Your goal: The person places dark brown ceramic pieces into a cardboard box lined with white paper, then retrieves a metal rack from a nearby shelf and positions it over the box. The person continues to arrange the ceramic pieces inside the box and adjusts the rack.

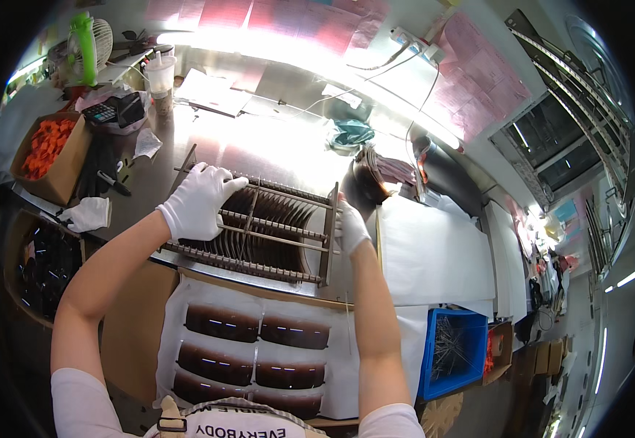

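A metal rack point(290, 232) with notched bars stands on the steel bench, holding several curved dark lenses point(273, 208) in a row. My left hand point(199, 202), in a white glove, grips the rack near its left end, with the fingers over the top bars. My right hand point(353, 224), also gloved, is at the rack's right end plate, its fingers partly hidden behind the plate. Nearer to me, several brown tinted lenses point(221, 323) lie in two columns on white paper point(342, 328) in a cardboard box.
At left are a carton of orange pieces point(49, 148), a white glove point(90, 213), a marker point(113, 182) and a box of dark lenses point(49, 268). White sheets point(432, 246) lie at right, above a blue bin point(454, 350) of metal wires. A cup point(161, 82) stands behind.
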Available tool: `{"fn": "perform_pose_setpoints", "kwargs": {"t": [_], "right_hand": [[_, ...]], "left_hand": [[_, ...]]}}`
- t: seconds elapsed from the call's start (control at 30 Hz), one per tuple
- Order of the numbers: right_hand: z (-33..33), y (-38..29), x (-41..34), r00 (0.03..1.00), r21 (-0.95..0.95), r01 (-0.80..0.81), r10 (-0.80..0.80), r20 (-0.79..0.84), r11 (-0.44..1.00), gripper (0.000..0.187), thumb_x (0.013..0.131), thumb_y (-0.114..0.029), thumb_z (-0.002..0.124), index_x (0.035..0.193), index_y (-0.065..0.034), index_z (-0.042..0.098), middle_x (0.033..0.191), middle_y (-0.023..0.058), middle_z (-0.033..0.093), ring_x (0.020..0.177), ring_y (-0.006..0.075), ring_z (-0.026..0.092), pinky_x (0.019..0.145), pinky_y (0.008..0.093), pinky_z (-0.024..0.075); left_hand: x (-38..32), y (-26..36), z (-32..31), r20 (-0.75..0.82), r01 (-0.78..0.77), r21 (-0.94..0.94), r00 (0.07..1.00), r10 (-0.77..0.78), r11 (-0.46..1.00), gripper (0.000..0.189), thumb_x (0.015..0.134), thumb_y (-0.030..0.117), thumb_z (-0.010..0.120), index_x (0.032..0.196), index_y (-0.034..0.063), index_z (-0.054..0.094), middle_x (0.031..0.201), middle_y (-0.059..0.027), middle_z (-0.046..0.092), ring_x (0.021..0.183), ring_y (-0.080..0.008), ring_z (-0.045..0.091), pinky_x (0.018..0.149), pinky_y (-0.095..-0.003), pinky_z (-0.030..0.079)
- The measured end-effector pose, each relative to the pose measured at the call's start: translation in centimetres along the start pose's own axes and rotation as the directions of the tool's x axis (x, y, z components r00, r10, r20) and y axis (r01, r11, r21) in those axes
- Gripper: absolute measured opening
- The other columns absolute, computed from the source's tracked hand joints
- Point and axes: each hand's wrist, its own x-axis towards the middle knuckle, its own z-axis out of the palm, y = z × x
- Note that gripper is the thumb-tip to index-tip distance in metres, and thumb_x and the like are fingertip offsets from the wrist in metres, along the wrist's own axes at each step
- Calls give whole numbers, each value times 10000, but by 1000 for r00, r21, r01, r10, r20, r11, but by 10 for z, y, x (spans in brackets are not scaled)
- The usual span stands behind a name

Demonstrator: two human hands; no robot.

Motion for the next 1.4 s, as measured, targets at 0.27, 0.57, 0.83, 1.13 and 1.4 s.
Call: {"fn": "perform_pose_setpoints", "kwargs": {"t": [0.27, 0.57, 0.83, 1.13, 1.4], "right_hand": [[-151, -65, -7, 822, 187, 384, -242, -515, 904, 306, 1026, -243, 416, 738, -167, 489, 608, -30, 429, 449, 98, 400, 379, 268, 343], [13, 17, 28, 922, -278, 323, -367, -121, 905, 191, 1033, -248, 515, 934, -119, 616, 737, -68, 470, 654, 43, 426, 586, 211, 355], [-272, -7, 12, 705, 467, 649, -244, -665, 600, 309, 955, -170, 386, 883, -7, 639, 823, 167, 709, 742, 324, 705, 749, 447, 618], [-239, 76, -54, 721, 708, 677, 10, -693, 200, 174, 1034, -81, 364, 934, -33, 499, 662, 30, 403, 575, 164, 447, 880, 545, 516], [-191, 117, -143, 962, 963, 229, -182, -201, 145, 252, 1056, -47, 364, 1198, 113, 497, 861, 118, 479, 814, 243, 535, 1054, 468, 479]], "left_hand": [[-14, -14, -1, -156, -99, -36, 983, 92, 994, 744, 579, 71, 650, 1304, 35, 489, 1113, -176, 532, 1050, -370, 531, 1015, -486, 386], [-4, -1, 1, -95, -67, -68, 994, 61, 995, 769, 553, 68, 668, 1301, 52, 492, 1120, -171, 530, 1048, -372, 529, 990, -469, 396], [-7, -3, -7, -66, -56, -33, 996, 54, 998, 754, 597, 140, 700, 1316, 45, 494, 1127, -164, 549, 1051, -330, 554, 999, -445, 384], [7, 5, 5, -75, 4, 9, 997, -3, 1000, 786, 575, 123, 715, 1324, 42, 493, 1145, -154, 547, 1066, -333, 540, 983, -431, 391], [12, 6, 3, -42, 26, 29, 999, -25, 999, 751, 622, 160, 678, 1339, 37, 489, 1159, -158, 561, 1072, -313, 551, 990, -419, 389]]}}
